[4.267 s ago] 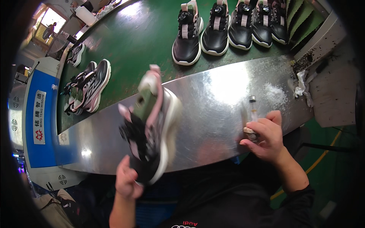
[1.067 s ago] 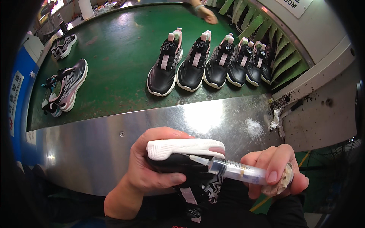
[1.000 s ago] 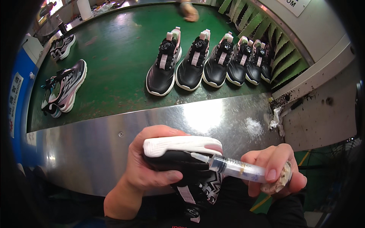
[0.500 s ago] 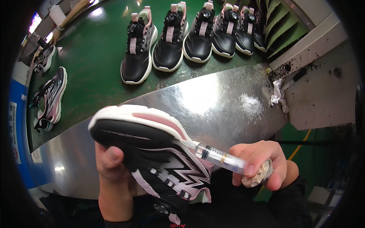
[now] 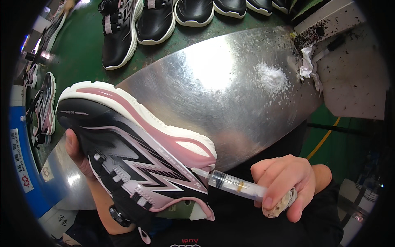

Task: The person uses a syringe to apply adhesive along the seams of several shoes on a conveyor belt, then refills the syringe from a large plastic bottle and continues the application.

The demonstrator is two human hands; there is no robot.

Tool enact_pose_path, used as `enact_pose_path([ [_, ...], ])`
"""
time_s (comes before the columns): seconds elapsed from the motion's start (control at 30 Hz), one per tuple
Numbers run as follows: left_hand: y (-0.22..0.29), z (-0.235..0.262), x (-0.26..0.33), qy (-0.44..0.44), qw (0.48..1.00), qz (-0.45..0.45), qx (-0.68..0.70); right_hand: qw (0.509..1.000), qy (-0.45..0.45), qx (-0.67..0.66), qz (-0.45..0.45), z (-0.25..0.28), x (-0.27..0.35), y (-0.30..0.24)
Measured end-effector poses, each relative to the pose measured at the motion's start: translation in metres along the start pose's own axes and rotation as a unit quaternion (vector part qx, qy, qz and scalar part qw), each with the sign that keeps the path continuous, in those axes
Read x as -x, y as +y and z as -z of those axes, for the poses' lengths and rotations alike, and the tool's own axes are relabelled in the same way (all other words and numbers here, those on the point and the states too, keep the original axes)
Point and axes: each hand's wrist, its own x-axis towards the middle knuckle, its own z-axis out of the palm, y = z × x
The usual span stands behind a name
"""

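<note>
Head view: the left hand [image 5: 78,154] grips a black-and-pink shoe [image 5: 135,154] from beneath, holding it on its side above the steel table [image 5: 230,94]. The right hand [image 5: 286,185] is closed around a clear syringe [image 5: 236,185] and a small wad [image 5: 279,204]; the syringe tip touches the shoe where sole meets upper at the heel. White powder [image 5: 271,78] lies on the table. 3 dark shoes [image 5: 119,37] stand on the green belt [image 5: 82,53] beyond.

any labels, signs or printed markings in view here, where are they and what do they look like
Sign: far left, on the blue panel; tall white rectangle, red emblem, dark print.
Sticker: steel table's left end; small, pale, squarish.
Syringe: in the right hand, tip at the shoe; clear barrel, black scale marks.
</note>
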Motion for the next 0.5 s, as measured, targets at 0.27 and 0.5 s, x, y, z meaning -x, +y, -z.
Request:
enact_pose_path([
  [0.27, -0.001, 0.002, -0.011, 0.045, 0.999, 0.018, -0.01, 0.998, 0.031, 0.002, 0.045, 0.007, 0.011, 0.016],
  [0.5, -0.011, -0.015, -0.009, 0.052, 0.996, 0.065, -0.03, 0.996, 0.035, 0.022, 0.079, 0.013, 0.011, 0.024],
])
